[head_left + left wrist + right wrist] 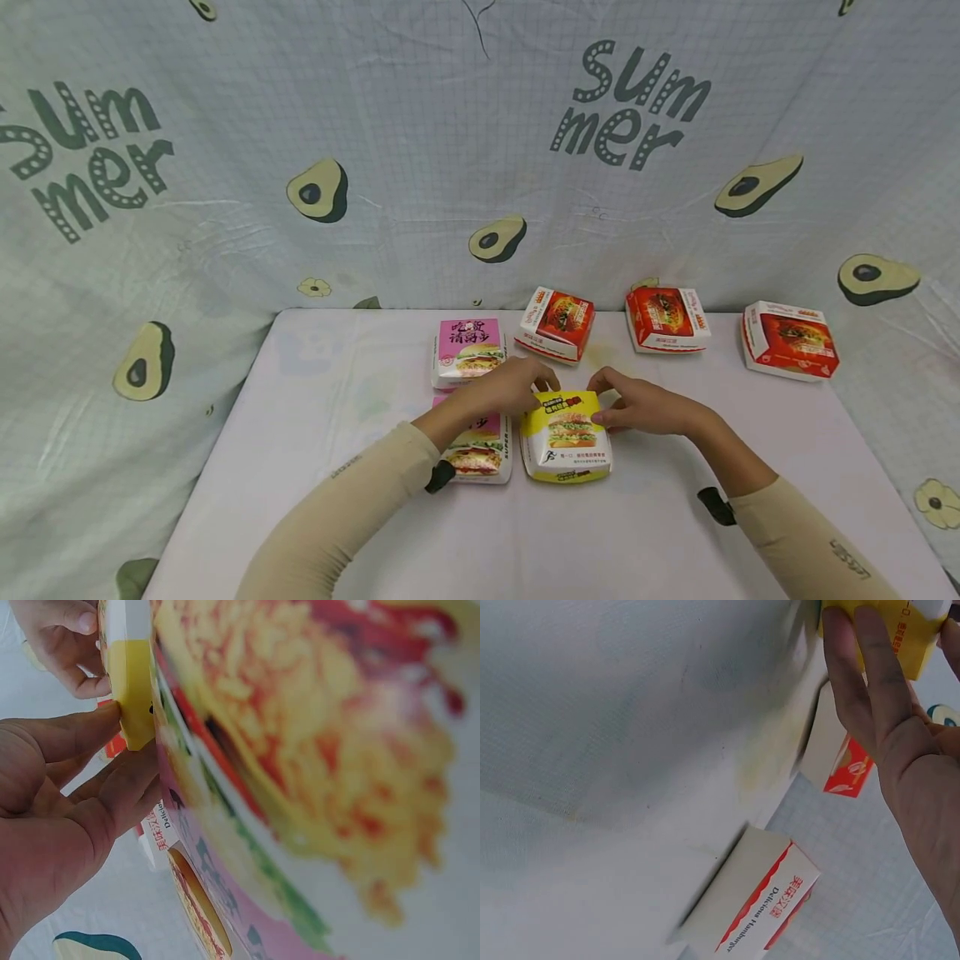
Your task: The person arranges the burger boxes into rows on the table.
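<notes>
Two bare hands meet at one square yellow-and-white cardboard burger box (567, 433), placed between them near the middle of the table. The left hand (519, 385) has its fingers bent in at the box's far left corner; in the left wrist view its thumb and fingers pinch the yellow edge with little gap. The right hand (645, 406) is partly closed around the far right corner, thumb at the top edge and fingers against the yellow side. Whether the box's base touches the table cannot be told.

Beige fabric sleeves (810, 533) cover both forearms, with a small black piece (716, 506) beneath each wrist.

Just left of the yellow box lies a pink-and-white square cardboard burger box (476, 460), partly hidden by the left forearm; a second pink-and-white box (468, 343) sits directly beyond it. Farther out, three red-and-white cardboard burger boxes stand along the far edge: one turned at an angle (558, 323) beyond the hands, one to its right (666, 321), and one (793, 340) near the far right corner.

All rest on a pale pinkish-white table (420, 550), backed by a white cloth (420, 100) printed with avocados and green "summer" lettering.
</notes>
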### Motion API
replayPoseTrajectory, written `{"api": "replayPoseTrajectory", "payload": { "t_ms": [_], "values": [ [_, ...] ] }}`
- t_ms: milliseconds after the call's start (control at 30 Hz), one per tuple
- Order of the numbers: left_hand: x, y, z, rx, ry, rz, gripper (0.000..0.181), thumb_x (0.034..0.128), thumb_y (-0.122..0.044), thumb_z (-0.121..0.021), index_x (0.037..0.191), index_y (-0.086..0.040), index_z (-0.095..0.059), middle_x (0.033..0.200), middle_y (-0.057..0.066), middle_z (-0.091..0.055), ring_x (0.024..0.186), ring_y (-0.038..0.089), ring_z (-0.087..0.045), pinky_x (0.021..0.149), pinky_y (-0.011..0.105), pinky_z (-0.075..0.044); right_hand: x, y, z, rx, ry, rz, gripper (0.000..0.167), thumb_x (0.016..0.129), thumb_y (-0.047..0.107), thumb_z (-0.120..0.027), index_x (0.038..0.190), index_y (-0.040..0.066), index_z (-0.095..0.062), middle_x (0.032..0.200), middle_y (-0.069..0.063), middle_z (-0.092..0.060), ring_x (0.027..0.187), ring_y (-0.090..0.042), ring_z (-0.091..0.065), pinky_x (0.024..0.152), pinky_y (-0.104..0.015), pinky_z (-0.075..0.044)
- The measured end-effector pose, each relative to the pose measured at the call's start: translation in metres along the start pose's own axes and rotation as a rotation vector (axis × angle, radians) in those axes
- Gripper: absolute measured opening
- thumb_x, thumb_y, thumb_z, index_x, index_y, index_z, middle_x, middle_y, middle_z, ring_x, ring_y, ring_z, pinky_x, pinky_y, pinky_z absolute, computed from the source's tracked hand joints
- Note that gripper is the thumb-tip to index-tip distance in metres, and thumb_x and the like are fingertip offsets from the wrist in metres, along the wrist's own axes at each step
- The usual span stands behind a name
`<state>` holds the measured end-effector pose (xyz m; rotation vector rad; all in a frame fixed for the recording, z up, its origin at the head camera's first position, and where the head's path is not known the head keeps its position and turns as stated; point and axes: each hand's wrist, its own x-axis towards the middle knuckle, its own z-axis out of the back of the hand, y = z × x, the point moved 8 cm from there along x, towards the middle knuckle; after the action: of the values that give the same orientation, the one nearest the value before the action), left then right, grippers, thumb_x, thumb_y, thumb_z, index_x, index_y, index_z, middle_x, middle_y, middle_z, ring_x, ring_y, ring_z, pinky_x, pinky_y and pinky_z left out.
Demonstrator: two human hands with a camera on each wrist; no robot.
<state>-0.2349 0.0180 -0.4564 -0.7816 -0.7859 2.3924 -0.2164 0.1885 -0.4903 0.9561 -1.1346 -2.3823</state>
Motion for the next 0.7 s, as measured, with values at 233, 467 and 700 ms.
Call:
{"api": "replayPoseTrajectory", "payload": {
  "t_ms": [233,467,700],
  "values": [
    [-0.0030,0.0001,0.0001,0.016,0.021,-0.028,0.032,0.0948,-0.001,-0.069,0.125,-0.009,-0.072,0.127,0.010,-0.072,0.118,0.023,-0.066,0.089,0.027,-0.058,0.0017,0.0009,-0.0024,-0.047,0.000,0.009,0.055,0.098,0.034,-0.071,0.139,0.009,-0.045,0.145,-0.021,-0.052,0.108,-0.025,-0.066,0.095,-0.039,-0.059],
    [-0.0058,-0.0003,0.0010,0.043,0.031,-0.031,0.030,0.0957,-0.002,-0.068,0.125,-0.010,-0.073,0.127,0.010,-0.071,0.118,0.023,-0.066,0.093,0.029,-0.058,0.0032,0.0044,-0.0049,-0.077,0.014,0.017,0.056,0.099,0.034,-0.070,0.144,0.010,-0.047,0.144,-0.017,-0.055,0.115,-0.028,-0.065,0.099,-0.045,-0.057],
    [-0.0083,-0.0013,0.0017,0.059,0.043,-0.034,0.032,0.0962,-0.002,-0.068,0.127,-0.010,-0.071,0.128,0.010,-0.070,0.121,0.023,-0.065,0.098,0.032,-0.057,0.0033,0.0054,-0.0069,-0.089,0.030,0.014,0.054,0.099,0.035,-0.070,0.143,0.010,-0.050,0.140,-0.013,-0.057,0.111,-0.024,-0.066,0.096,-0.043,-0.058]
  ]
}}
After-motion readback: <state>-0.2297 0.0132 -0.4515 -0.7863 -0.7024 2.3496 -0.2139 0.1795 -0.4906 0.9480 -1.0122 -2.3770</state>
